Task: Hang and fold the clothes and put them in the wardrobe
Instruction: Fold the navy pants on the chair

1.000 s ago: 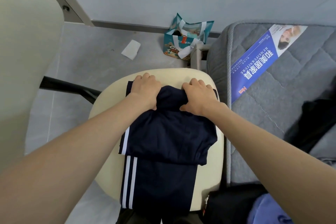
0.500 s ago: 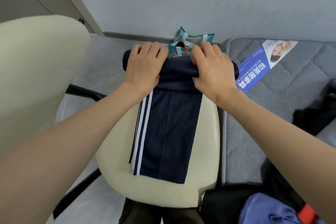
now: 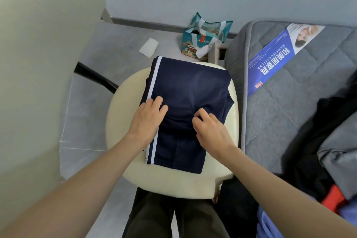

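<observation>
- Pressing flat with straight fingers, our left hand [image 3: 147,120] rests on the white-striped edge of the folded navy trousers [image 3: 191,85].
- Our right hand [image 3: 211,131] pinches a bunched fold at the trousers' middle, fingers curled.
- The trousers lie on the cream seat [image 3: 123,121]; their far edge reaches past its far rim, and their right edge runs close to its right rim.
- The seat stands just beside the grey mattress [image 3: 289,121]; bare floor [image 3: 116,48] lies open to the left and beyond.
- A blue label [image 3: 278,58] on the mattress reads "HEMEIFURNITURE", with large Chinese characters and an orange "Hm".
- We cannot read the teal bag's [image 3: 204,38] print.
</observation>
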Motion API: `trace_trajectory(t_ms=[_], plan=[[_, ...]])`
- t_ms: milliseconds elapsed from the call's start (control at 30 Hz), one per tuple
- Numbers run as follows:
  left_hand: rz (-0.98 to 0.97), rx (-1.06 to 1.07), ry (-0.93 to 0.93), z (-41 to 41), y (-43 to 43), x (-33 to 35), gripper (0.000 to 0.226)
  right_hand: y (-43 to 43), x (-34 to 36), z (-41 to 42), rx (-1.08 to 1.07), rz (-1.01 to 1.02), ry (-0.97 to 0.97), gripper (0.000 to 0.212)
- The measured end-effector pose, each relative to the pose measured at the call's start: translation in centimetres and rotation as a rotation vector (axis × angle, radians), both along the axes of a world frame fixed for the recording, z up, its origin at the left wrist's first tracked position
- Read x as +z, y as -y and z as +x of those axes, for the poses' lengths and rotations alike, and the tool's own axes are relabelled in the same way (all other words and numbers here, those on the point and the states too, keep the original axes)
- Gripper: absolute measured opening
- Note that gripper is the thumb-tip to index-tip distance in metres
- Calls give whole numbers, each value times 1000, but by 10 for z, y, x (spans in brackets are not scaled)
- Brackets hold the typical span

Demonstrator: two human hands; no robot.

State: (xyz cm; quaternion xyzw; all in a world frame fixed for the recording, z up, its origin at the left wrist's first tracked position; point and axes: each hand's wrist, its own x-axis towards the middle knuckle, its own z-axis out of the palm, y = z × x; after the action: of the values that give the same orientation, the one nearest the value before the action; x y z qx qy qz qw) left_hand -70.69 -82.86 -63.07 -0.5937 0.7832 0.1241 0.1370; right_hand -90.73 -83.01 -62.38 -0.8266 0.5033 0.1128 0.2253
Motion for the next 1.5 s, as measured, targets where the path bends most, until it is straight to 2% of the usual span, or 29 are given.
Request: trace_trajectory(t_ms=[100,167,300,400,500,567,600,667,733,800,833,933,1000,1067,1167,1267,1500], plan=[[-90,32,-61,5,-2,3,41,1,9,5,-15,-70,118,7],[-195,79,-95,8,-12,9,40,-5,18,6,-1,-121,204,11],[-308,130,-161,8,-49,14,41,-27,25,6,127,-97,240,11],[-216,127,-191,9,-76,4,40,-46,15,2,183,50,185,6],[44,95,-220,12,-95,-10,30,-59,4,-4,189,263,85,7],[145,120,-275,15,-100,-18,24,-61,2,-7,78,340,100,17],[120,171,-349,14,-101,-17,29,-62,3,-7,-19,284,170,20],[-92,396,-519,5,-89,-10,34,-60,5,-8,-229,19,299,28],[-212,753,-669,-4,-63,-3,46,-54,6,-3,-433,-156,308,46],[-102,1034,-768,-7,-34,-2,65,-43,3,6,-673,-56,306,69],[-14,1086,-784,-7,-21,-5,73,-37,1,11,-800,55,329,77],[173,1097,-791,-7,-2,-18,86,-22,-15,24,-1096,229,345,90],[175,1100,-738,-12,-4,-30,92,-21,-25,29,-1163,181,279,91],[99,1098,-694,-19,-13,-38,96,-26,-32,31,-1199,110,287,91],[-30,1036,-747,-24,-26,-44,100,-35,-39,35,-1210,82,393,98],[-79,978,-794,-25,-29,-46,102,-34,-41,36,-1202,89,480,102],[-90,821,-703,-24,-25,-53,98,-22,-48,29,-1066,123,508,103]])
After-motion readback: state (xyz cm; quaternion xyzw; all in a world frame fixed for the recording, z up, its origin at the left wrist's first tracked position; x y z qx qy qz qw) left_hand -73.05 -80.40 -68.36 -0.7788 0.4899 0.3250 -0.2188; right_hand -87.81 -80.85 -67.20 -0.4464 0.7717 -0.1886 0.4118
